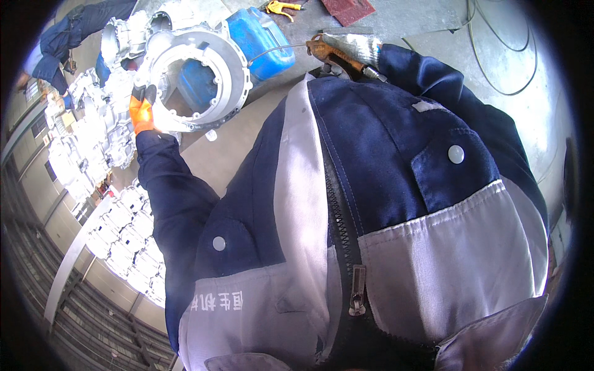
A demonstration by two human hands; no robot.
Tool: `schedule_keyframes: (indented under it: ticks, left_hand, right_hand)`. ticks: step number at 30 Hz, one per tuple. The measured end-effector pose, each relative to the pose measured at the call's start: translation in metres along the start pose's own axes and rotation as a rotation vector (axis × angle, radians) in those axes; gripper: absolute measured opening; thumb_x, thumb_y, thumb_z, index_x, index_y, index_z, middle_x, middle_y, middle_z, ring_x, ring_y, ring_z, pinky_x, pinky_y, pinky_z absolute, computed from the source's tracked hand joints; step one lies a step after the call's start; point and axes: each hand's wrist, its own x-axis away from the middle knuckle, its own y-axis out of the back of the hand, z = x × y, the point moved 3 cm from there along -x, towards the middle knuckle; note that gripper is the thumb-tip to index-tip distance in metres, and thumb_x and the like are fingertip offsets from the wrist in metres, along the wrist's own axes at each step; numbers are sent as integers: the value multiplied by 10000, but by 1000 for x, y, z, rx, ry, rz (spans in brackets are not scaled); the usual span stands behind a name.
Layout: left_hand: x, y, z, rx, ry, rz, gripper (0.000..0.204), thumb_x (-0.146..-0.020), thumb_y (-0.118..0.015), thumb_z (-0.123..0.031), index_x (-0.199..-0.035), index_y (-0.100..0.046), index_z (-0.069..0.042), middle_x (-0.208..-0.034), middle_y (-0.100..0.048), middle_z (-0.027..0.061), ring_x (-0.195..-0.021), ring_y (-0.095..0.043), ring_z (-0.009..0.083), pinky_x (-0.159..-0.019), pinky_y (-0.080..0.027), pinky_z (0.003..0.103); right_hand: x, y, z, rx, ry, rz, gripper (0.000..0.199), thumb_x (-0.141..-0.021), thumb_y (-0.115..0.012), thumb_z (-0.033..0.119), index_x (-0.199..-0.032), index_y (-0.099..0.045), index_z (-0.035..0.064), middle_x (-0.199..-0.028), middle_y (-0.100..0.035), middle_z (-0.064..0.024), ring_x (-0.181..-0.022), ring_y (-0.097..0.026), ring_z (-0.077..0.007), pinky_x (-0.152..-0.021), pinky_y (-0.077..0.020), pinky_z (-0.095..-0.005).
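My left hand (pixel 142 111), in an orange glove with dark fingertips, is closed on the left rim of a large round metal housing (pixel 230 62). The silvery casting has a wide central opening and a flange with bolt holes. In my right hand (pixel 354 47), which wears a whitish-grey glove, is an orange-brown air blow gun (pixel 331 55). Its thin bent nozzle tube points left and ends near the housing's right edge. Part of the right hand's grip is hidden behind the gun.
Behind the housing stands a blue plastic container (pixel 263 43). A yellow blow gun (pixel 283 8) and a dark red sheet (pixel 348 9) lie beyond. Many metal castings (pixel 93 130) crowd the left. Another person (pixel 68 37) bends at far left. A hose (pixel 495 89) curls on the right.
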Motion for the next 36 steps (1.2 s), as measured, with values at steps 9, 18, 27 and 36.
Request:
schedule_keyframes:
  ticks: [9,18,27,36]
  left_hand:
    - [-6,14,10,-73,56,-14,441,-789,-652,24,-1213,-536,-14,-1122,-583,50,-958,-567,129,-854,-461,249]
    - [-12,26,20,-49,79,54,425,-813,-599,43,-1227,-517,-6,-1127,-581,79,-962,-581,158,-873,-471,278]
    - [-12,27,23,-51,51,-11,427,-792,-619,58,-1204,-542,-19,-1100,-597,76,-952,-592,165,-873,-482,287]
    - [-16,33,28,-22,51,40,455,-788,-617,77,-1224,-524,-13,-1137,-582,84,-987,-580,164,-880,-480,284]
  right_hand:
    - [20,-11,22,-84,-30,-118,570,-828,-570,530,-1112,-573,35,-938,-630,-121,-710,-611,-154,-617,-529,-232]
    - [16,-13,25,-120,-8,-95,567,-830,-570,525,-1100,-568,26,-905,-627,-133,-690,-622,-157,-578,-542,-238]
    - [-11,-1,6,-64,18,-183,536,-856,-555,491,-1116,-557,22,-913,-620,-126,-684,-608,-152,-578,-537,-229]
    - [-2,0,10,-55,61,-88,509,-890,-495,487,-1139,-553,47,-919,-625,-108,-667,-605,-131,-563,-523,-200]
